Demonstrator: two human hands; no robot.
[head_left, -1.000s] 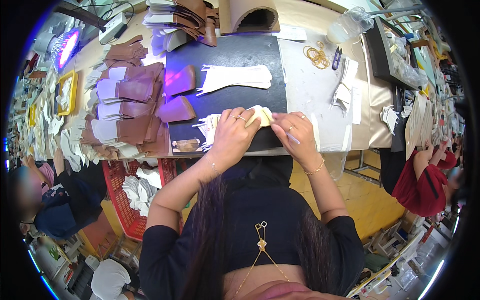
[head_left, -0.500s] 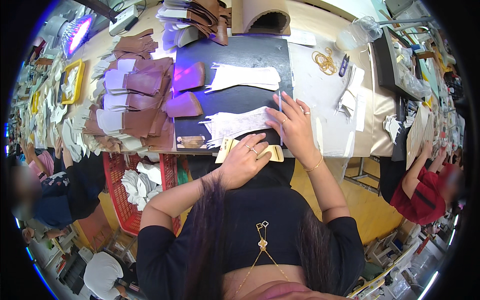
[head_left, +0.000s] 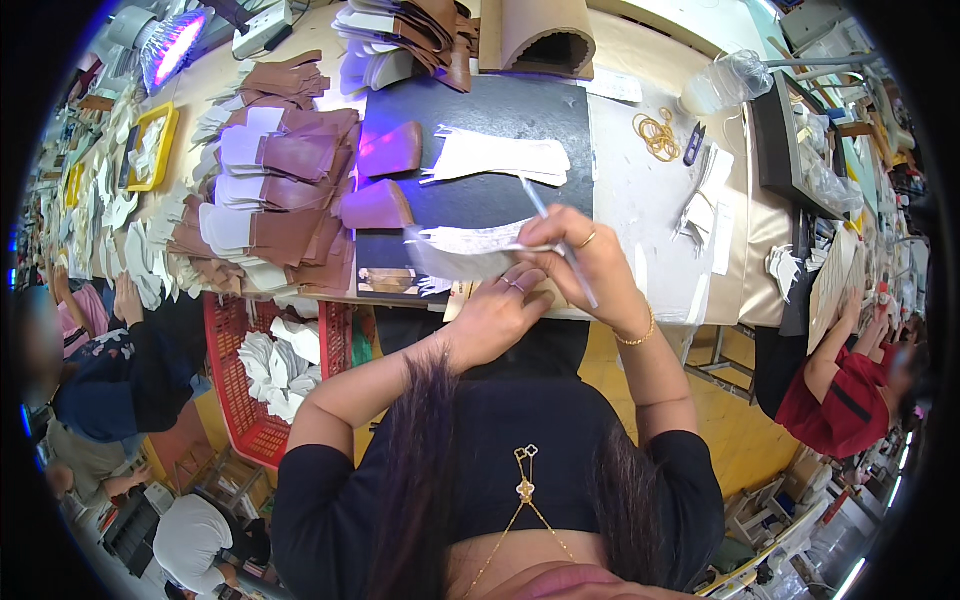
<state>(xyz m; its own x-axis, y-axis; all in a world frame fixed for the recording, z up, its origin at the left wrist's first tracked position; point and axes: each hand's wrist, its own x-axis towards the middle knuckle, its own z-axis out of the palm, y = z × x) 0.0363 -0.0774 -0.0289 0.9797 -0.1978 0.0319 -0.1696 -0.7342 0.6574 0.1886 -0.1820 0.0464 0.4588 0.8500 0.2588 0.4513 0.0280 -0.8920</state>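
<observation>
A white piece (head_left: 462,258) (partly blurred) extends leftward from the right hand (head_left: 588,262) pinching its end

On my feed, a long white piece (head_left: 465,257) extends crosswise, its left end blurred. By its right end, a slim pale pen (head_left: 582,278) slants, far end leftward. Just nearer me, I see a cream card (head_left: 458,300), mostly hidden.

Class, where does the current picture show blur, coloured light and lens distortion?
Head view: the white piece by the right hand smears at its left end; head view: the lamp glares, and purple light tints some brown pieces; head view: the scene bends toward a black fisheye rim.
</observation>
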